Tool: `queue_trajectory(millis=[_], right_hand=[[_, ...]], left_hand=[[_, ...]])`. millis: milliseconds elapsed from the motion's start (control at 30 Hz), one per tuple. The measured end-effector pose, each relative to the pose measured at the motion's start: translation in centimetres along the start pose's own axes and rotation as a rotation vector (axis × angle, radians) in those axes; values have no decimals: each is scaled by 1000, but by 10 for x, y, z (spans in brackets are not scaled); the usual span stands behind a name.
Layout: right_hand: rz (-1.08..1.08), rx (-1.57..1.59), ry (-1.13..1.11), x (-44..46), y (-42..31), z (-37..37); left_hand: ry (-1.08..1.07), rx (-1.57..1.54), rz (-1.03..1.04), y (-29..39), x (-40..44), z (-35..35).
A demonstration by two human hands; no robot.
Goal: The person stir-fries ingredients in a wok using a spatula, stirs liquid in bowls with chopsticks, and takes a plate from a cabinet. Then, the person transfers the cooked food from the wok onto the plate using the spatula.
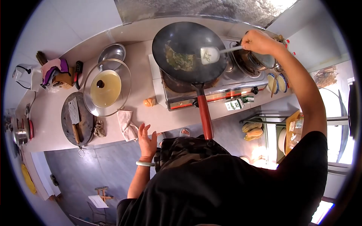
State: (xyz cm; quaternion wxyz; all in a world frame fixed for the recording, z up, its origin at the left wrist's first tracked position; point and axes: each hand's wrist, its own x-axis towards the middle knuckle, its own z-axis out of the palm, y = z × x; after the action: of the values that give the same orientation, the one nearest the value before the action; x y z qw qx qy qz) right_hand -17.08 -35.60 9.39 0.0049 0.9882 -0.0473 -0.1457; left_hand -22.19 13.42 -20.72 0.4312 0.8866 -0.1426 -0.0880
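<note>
My right hand [260, 42] is closed around the handle of a wok spatula [210, 55], whose pale blade hangs over the right part of a dark wok [188, 34]. Bits of green and light food [180, 58] lie in the wok, mostly left of the blade. The wok sits on a gas stove [181, 102], its red wooden handle [204, 116] pointing toward my body. My left hand [147, 142] is held free at the counter's front edge with fingers apart and nothing in them. Nearest to it is a pinkish cloth [126, 125].
Left on the counter [141, 67], a glass lid [126, 96] covers a yellowish round vessel. Beyond it are a cleaver [74, 116] on a round cutting board [87, 128] and a metal bowl [113, 52]. Pots [245, 60] stand right of the wok; eggshell-like pieces [149, 102] lie before the stove.
</note>
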Motion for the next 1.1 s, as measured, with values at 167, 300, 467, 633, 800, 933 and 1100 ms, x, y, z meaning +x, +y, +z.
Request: queue_trajectory(millis=[167, 300, 467, 633, 800, 933, 1100], right_hand=[[216, 330, -379, 16, 16, 10], [136, 431, -255, 33, -9, 65], [149, 472, 63, 35, -8, 114], [57, 148, 237, 26, -14, 83], [-315, -317, 314, 9, -57, 37], [-397, -517, 211, -8, -82, 21], [-365, -447, 372, -18, -57, 14]], left_hand=[[-11, 6, 2, -9, -4, 2], [-5, 25, 10, -23, -12, 10], [-24, -52, -76, -17, -10, 6], [-19, -18, -76, -22, -5, -4], [-29, -17, -69, -23, -4, -5], [-44, -33, -70, -25, -2, -3], [-32, -38, -64, -29, -4, -7]])
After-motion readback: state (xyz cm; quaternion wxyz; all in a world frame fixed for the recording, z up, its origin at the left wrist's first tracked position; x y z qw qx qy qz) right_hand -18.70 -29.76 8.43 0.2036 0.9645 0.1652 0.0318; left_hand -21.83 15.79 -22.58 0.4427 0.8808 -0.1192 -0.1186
